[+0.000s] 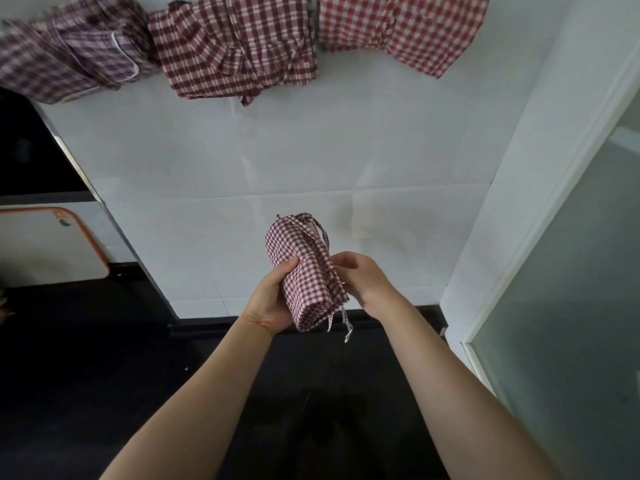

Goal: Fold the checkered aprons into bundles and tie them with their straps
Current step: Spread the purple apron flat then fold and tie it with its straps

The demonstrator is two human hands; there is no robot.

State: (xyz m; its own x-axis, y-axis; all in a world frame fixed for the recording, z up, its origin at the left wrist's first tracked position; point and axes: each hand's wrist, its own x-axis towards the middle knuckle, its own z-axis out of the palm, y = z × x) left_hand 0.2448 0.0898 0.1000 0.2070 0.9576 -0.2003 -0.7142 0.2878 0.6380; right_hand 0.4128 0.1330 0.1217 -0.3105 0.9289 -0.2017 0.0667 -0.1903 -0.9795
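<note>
The left hand wraps its grip round the rolled checkered bundle, thumb across the front, apparently to keep the folds from springing apart. Just right of that grip, the right hand pinches at the straps, whose loose ends dangle below, likely for tying. Well beyond the grip, three more aprons lie in heaps at the far side of the white tabletop, probably awaiting folding.

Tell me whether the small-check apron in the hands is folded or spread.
Folded. The apron is a compact bundle, gripped by the left hand; the right hand works at its side, strap ends dangling loose.
</note>
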